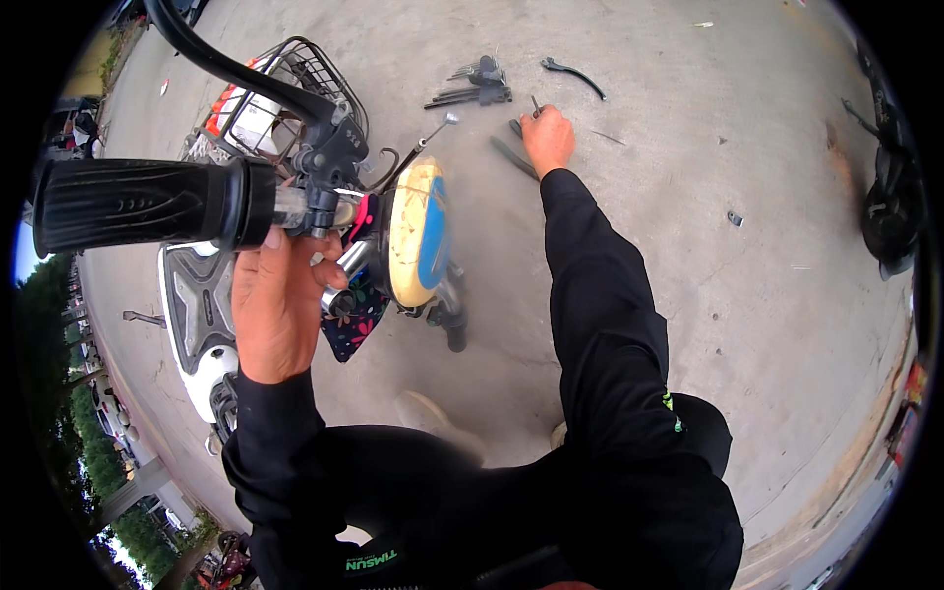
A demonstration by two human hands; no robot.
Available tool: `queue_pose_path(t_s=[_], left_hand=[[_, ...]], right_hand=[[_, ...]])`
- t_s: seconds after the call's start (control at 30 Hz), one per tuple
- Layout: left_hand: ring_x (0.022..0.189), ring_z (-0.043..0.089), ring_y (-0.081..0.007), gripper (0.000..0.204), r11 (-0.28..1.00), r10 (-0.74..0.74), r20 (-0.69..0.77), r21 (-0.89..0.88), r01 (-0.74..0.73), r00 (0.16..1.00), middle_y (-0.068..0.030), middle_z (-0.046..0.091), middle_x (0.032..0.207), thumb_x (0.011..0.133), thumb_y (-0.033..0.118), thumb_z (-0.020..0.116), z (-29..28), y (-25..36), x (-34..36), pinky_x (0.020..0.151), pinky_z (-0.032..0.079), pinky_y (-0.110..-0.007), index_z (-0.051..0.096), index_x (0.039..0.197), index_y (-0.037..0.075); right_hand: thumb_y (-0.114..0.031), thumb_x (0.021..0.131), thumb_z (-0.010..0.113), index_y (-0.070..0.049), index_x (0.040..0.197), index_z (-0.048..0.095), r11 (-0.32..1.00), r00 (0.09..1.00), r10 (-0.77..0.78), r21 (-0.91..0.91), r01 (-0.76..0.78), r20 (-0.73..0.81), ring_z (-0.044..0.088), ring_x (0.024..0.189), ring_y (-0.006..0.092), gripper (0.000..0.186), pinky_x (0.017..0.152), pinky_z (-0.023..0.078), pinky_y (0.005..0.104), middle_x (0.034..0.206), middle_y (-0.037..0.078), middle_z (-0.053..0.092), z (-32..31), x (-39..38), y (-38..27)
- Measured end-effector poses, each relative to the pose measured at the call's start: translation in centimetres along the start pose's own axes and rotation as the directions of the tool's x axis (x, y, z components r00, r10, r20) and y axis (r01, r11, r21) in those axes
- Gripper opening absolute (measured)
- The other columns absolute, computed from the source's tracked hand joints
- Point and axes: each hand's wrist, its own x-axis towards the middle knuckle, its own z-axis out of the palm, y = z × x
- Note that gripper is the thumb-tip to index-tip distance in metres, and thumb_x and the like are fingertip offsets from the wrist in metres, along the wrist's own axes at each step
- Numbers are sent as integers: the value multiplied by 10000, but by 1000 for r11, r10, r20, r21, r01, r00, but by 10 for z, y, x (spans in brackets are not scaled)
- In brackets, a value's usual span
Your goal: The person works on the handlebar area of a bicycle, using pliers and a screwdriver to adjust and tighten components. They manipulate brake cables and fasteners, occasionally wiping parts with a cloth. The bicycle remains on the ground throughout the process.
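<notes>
The left hand (pixel 278 300) wraps the handlebar (pixel 295 208) just beside the black grip (pixel 133 202), fingers curled around it. The right hand (pixel 548 138) reaches down to the concrete floor (pixel 747 295), closing on a small tool (pixel 535 104) near the hex keys (pixel 474 88) and a loose lever (pixel 573 75).

Left hand (pixel 275 305) raised, fingers curled; right hand (pixel 548 140) stretched down

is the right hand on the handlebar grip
No, the right hand is down among tools on the concrete floor; the left hand is by the handlebar grip.
</notes>
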Motion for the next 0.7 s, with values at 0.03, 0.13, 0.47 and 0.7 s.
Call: queue_pose_path(t_s=[0.03,0.13,0.47,0.7], left_hand=[[932,604,-174,387,999,3,-13,-44,-4,1000,-101,646,1101,1034,314,533,-2,-4,-1,671,511,-273,520,1311,43],[966,682,-240,383,981,5,30,-194,1,1000,-161,666,1158,1026,268,546,-15,-9,-7,732,593,-305,518,1310,11],[939,721,-247,386,985,-86,-52,-157,77,995,-128,710,1037,955,273,664,7,4,-6,760,551,-287,595,1260,46],[975,721,-251,333,988,-8,-79,-151,-4,997,-165,709,1062,1002,259,607,7,-2,-11,763,585,-260,584,1250,38]], right_hand=[[-300,786,768,-15,965,732,997,999,-9,-72,12,50,701,922,399,338,808,558,467,938,230,720,5,5,-2],[-281,797,756,-22,974,744,984,990,53,-178,-30,129,704,966,389,314,832,565,460,994,226,721,10,3,-16],[-201,838,694,21,954,715,957,984,178,237,-168,-18,713,765,310,251,680,553,410,946,220,730,-2,18,18],[-120,893,743,11,975,614,148,998,-10,987,64,-63,394,470,26,201,421,253,193,830,76,658,-161,-101,-100]])
